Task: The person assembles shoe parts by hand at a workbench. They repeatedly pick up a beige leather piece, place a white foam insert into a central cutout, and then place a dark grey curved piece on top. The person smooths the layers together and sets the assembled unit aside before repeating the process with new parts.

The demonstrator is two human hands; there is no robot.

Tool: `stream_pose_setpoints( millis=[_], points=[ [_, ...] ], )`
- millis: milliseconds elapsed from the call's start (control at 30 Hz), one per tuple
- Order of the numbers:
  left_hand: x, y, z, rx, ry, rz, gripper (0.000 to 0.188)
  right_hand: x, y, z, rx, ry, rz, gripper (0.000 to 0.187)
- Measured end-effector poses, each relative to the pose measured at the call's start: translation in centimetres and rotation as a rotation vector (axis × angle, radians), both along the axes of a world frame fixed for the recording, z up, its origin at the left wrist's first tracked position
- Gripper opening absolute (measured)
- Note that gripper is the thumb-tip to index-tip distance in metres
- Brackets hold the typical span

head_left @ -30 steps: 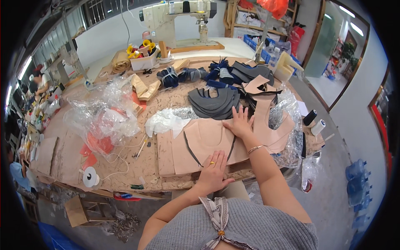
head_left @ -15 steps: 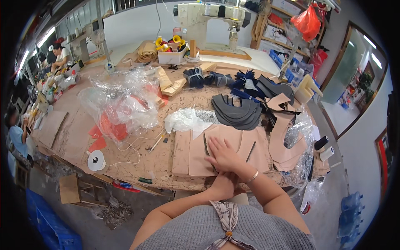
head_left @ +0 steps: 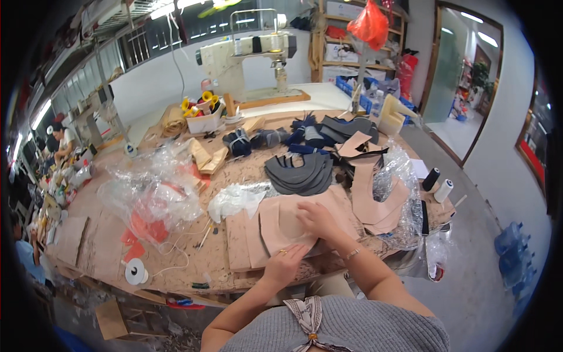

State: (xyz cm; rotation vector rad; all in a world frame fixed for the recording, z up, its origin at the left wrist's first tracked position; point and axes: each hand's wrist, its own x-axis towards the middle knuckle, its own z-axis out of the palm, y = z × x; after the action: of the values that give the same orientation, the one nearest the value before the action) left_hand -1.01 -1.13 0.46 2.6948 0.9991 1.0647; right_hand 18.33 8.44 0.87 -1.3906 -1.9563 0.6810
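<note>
A curved, pinkish-tan sheet piece (head_left: 271, 226) with a dark edge lies on flat tan sheets on the table in front of me. My right hand (head_left: 319, 220) rests on its right part, fingers apart and slightly bent, pointing left. Along the near edge lies my left hand (head_left: 286, 263), a ring on one finger, with its fingers stretched out over the material. Just beyond is a fanned stack of dark grey curved pieces (head_left: 299, 174). To the right are tan U-shaped pieces (head_left: 375, 205). The undersides of both hands are hidden.
Crumpled clear plastic (head_left: 143, 182) covers the left of the table, near a white spool (head_left: 136, 271). Thread cones (head_left: 444, 190) stand at the right edge. Bundled dark pieces (head_left: 237, 142) lie farther back, before a sewing machine (head_left: 243, 67). A person sits far left.
My view has shifted, so the table sits further left. My hands, previously crossed at the wrists, are now apart. My left hand moved onto the near edge, and the curved piece shows beneath them.
</note>
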Motion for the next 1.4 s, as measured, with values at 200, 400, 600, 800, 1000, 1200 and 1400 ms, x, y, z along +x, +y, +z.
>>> stream_pose_setpoints(
  millis=[200, 400, 600, 800, 1000, 1200, 1400],
  points=[
    [1.8, 1.1, 2.7, 0.039, -0.079, -0.014, 0.032, 3.6, -8.5, 3.5, 0.452, -0.105, 0.121, 0.033],
    [3.8, 1.8, 4.6, 0.182, -0.255, 0.095, 0.047, 10.6, -0.4, 7.6, 0.753, 0.035, -0.131, 0.023],
    [2.0, 1.2, -0.9, 0.062, 0.035, 0.229, 0.032, 19.6, 8.3, 16.3, 1.178, -0.121, -0.57, 0.025],
    [2.8, 1.6, -0.6, 0.056, -0.001, 0.191, 0.02, 19.7, 11.9, 8.2, 0.382, -0.649, -0.771, 0.039],
    [2.6, 1.5, -0.5, 0.07, 0.015, 0.202, 0.018, 3.4, 12.7, 2.9, 0.41, -0.368, 0.022, 0.057],
    [2.1, 1.6, -0.9, 0.045, -0.046, 0.144, 0.018, -0.3, 14.0, 2.6, 0.251, -0.281, -0.111, 0.037],
    [2.1, 1.7, -1.2, 0.046, -0.051, 0.141, 0.016, 1.8, 15.7, 3.2, 0.038, -0.147, -0.027, 0.027]
  ],
)
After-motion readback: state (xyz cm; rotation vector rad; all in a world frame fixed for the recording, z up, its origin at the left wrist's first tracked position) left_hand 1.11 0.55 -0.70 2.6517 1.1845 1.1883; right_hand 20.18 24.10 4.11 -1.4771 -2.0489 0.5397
